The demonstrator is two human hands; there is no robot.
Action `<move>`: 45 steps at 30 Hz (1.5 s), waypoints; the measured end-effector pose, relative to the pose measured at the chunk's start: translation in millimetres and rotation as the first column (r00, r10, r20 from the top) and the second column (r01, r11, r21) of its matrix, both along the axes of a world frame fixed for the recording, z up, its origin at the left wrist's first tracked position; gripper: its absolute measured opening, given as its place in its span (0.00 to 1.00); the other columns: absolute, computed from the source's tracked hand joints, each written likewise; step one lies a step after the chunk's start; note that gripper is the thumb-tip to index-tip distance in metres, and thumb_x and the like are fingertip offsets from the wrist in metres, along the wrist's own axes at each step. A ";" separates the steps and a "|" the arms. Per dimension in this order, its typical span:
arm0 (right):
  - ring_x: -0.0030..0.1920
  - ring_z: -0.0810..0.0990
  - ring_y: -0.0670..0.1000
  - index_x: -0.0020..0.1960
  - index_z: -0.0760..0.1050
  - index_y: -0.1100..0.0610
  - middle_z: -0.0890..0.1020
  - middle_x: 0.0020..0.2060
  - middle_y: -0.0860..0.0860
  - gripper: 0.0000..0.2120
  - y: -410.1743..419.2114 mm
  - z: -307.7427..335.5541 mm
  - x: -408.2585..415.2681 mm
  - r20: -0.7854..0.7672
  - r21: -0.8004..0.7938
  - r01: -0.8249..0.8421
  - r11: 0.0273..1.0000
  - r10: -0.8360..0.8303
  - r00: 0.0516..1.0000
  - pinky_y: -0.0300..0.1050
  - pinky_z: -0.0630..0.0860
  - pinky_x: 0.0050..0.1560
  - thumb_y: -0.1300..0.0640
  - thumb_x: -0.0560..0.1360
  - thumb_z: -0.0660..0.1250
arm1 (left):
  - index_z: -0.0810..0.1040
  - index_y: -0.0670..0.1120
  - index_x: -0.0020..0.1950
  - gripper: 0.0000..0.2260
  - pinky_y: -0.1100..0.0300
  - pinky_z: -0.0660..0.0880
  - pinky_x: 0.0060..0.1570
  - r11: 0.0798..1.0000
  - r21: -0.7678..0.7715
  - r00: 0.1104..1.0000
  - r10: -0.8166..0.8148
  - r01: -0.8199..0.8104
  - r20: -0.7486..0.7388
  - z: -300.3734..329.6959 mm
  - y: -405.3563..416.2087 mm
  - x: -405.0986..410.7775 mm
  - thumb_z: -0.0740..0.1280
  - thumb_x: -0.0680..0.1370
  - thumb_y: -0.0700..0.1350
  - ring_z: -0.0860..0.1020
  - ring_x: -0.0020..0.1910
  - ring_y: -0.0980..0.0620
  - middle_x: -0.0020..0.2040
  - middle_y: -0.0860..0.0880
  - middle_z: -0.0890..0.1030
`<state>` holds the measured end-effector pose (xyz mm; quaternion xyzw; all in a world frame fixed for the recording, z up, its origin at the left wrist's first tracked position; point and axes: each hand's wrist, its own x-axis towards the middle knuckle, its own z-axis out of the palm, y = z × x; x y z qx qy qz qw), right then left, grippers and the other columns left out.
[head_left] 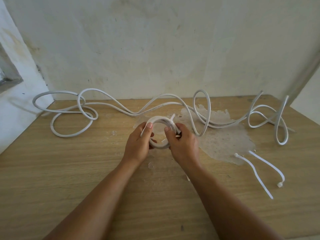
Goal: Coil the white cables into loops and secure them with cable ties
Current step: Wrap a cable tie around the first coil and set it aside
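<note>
Now both hands are holding a small coil (158,119) of white cable above the middle of the counter (52,170). The left hand (138,144) is gripping its left side, the right hand (183,144) its right side. Loose cables (110,97) are lying along the back edge. Two ties (259,168) are lying near the right edge.

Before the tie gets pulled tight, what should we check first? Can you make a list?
1. Left hand grips the coil: ok.
2. Right hand holds the coil's other side: ok.
3. Cable tie sits on the coil, tail sticking up: ok.
4. Tie tip threaded through its head: cannot tell, fingers hide it.
5. Spare ties lie on the table near the right hand: ok.
6. Loose cables coiled: not ok, they sprawl along the wall.
</note>
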<state>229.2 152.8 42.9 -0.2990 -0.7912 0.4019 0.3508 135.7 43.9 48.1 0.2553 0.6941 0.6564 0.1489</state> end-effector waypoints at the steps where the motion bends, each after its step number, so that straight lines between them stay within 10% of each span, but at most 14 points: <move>1: 0.34 0.82 0.48 0.49 0.77 0.45 0.82 0.33 0.47 0.06 3.1 5.4 1.5 -0.024 0.021 0.015 1.000 -0.015 1.000 0.48 0.81 0.36 0.44 0.80 0.67 | 0.80 0.60 0.57 0.10 0.50 0.84 0.46 1.000 0.027 1.000 -0.012 0.012 0.004 2.5 2.3 1.3 0.59 0.85 0.57 0.84 0.47 0.42 0.50 0.43 0.81; 9: 0.34 0.82 0.56 0.48 0.79 0.52 0.81 0.31 0.50 0.11 44.7 48.6 22.7 -0.194 0.102 0.217 0.971 -0.195 0.961 0.56 0.79 0.36 0.46 0.82 0.65 | 0.77 0.64 0.65 0.21 0.51 0.80 0.55 0.985 0.135 0.992 -0.104 0.112 -0.065 21.4 33.2 11.2 0.53 0.79 0.68 0.83 0.52 0.52 0.55 0.58 0.83; 17: 0.36 0.83 0.59 0.43 0.77 0.48 0.81 0.31 0.49 0.15 120.2 71.2 61.4 -0.318 0.018 0.491 0.871 -0.460 0.829 0.63 0.82 0.42 0.38 0.78 0.63 | 0.83 0.50 0.49 0.05 0.64 0.76 0.42 0.996 -0.089 0.896 -0.012 -0.031 -0.444 9.0 80.2 40.0 0.67 0.81 0.46 0.79 0.40 0.56 0.39 0.54 0.82; 25: 0.43 0.85 0.62 0.55 0.72 0.44 0.84 0.43 0.54 0.17 186.4 42.6 44.3 -0.109 -0.136 0.492 0.860 -0.507 0.855 0.60 0.83 0.47 0.36 0.71 0.61 | 0.83 0.47 0.58 0.09 0.57 0.70 0.57 0.915 -0.385 0.791 -0.147 -0.119 -0.594 -15.5 123.4 24.8 0.68 0.79 0.43 0.77 0.57 0.47 0.55 0.48 0.82; 35: 0.43 0.81 0.59 0.50 0.66 0.50 0.82 0.40 0.57 0.02 240.7 23.5 -8.8 0.148 -0.140 0.503 0.853 -0.484 0.862 0.52 0.77 0.44 0.56 0.81 0.57 | 0.85 0.49 0.50 0.19 0.53 0.76 0.46 0.857 -0.479 0.651 -0.254 -0.192 -0.715 -36.4 169.8 -17.7 0.55 0.76 0.52 0.77 0.45 0.47 0.47 0.49 0.83; 41: 0.41 0.81 0.58 0.52 0.73 0.51 0.77 0.39 0.55 0.16 273.8 4.4 -37.6 0.200 -0.276 0.496 0.823 -0.456 0.867 0.53 0.84 0.42 0.68 0.77 0.53 | 0.85 0.49 0.49 0.11 0.51 0.75 0.44 0.847 -0.491 0.661 -0.249 -0.207 -0.708 -49.4 177.5 -23.9 0.64 0.76 0.49 0.77 0.44 0.46 0.45 0.50 0.81; 45: 0.37 0.73 0.51 0.55 0.74 0.51 0.74 0.41 0.52 0.16 290.8 -1.9 -52.8 0.233 -0.174 0.500 0.849 -0.457 0.858 0.44 0.71 0.36 0.66 0.79 0.53 | 0.84 0.51 0.54 0.08 0.49 0.76 0.53 0.852 -0.496 0.681 -0.265 -0.166 -0.683 -50.6 181.5 -28.0 0.67 0.79 0.49 0.77 0.50 0.50 0.51 0.52 0.82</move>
